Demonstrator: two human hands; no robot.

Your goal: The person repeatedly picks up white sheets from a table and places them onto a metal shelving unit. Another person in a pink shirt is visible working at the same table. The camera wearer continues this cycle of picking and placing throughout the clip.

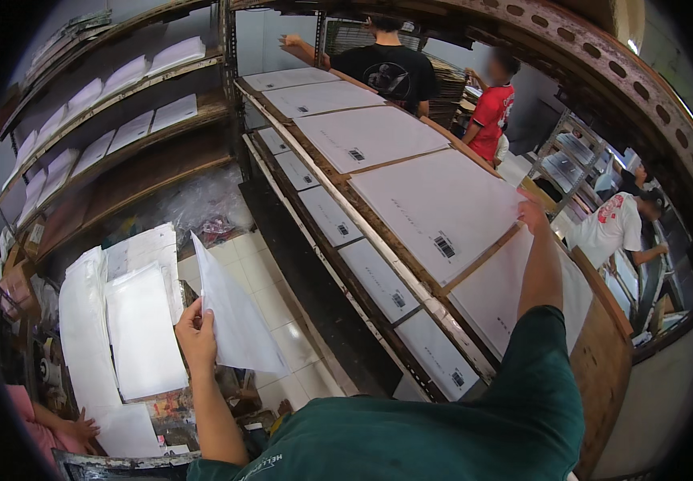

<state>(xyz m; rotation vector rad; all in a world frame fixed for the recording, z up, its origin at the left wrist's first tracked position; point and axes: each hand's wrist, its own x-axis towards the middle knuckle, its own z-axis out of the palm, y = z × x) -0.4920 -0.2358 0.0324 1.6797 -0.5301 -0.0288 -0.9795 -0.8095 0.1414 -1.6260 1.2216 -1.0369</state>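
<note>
My left hand [198, 333] grips a white paper sheet [233, 313] by its edge. The sheet hangs on a slant, and whether it is one layer or more I cannot tell. Stretched far out over the shelf, my right hand [531, 212] has its fingers closed at the far right corner of a large white printed sheet [435, 208]. That sheet lies flat on the wooden shelf, with a small barcode near its front edge. A blank-looking part of another white sheet [515, 293] lies under my right arm.
More printed sheets [378, 276] lie on the shelf below. At left, a table holds white paper stacks [146, 329], beside another person's hand [82, 429]. Paper piles fill the left rack [126, 76]. Several people work beyond the shelf, one in a black shirt [387, 72]. A perforated metal beam [603, 64] spans above.
</note>
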